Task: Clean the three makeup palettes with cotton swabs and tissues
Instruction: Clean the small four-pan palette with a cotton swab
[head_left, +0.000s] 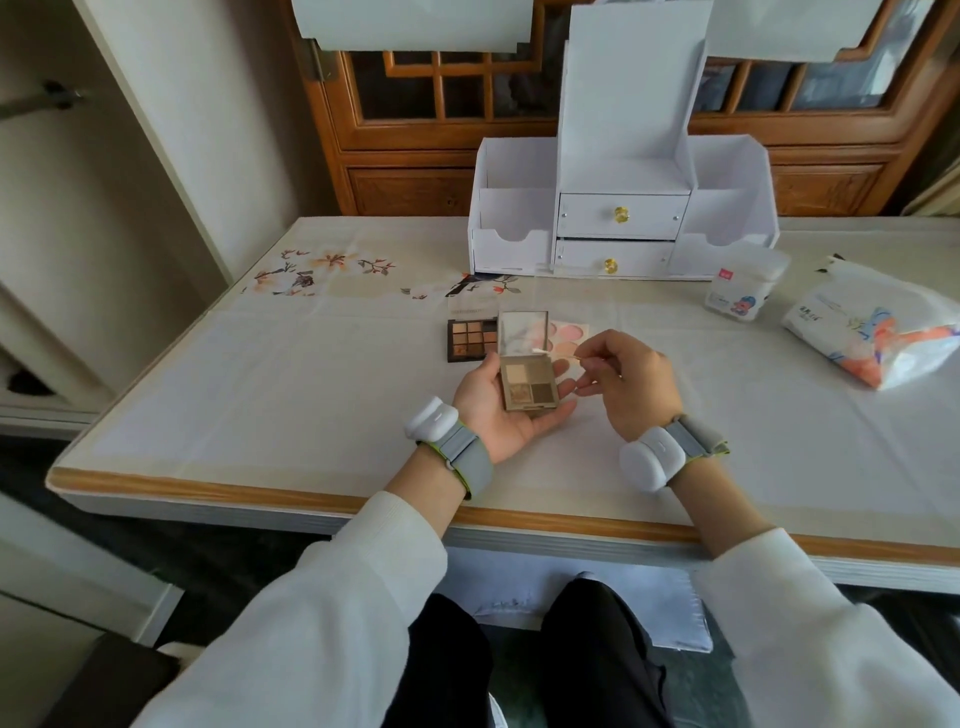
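Observation:
A small tan four-pan palette (529, 386) lies open in the palm of my left hand (504, 410), its mirrored lid standing up; my thumb curls against its left edge. My right hand (626, 382) pinches a cotton swab (551, 354), whose white tip sits at the palette's hinge. Behind, on the table, lie a dark palette of brown shades (471, 339) and a pink-toned palette (569, 335), partly hidden by the raised lid.
A white desk organiser with two drawers (618, 228) stands at the back. To the right stand a clear tub of cotton swabs (740, 288) and a soft tissue pack (878, 332). The table's wooden front edge (311, 496) runs below my wrists.

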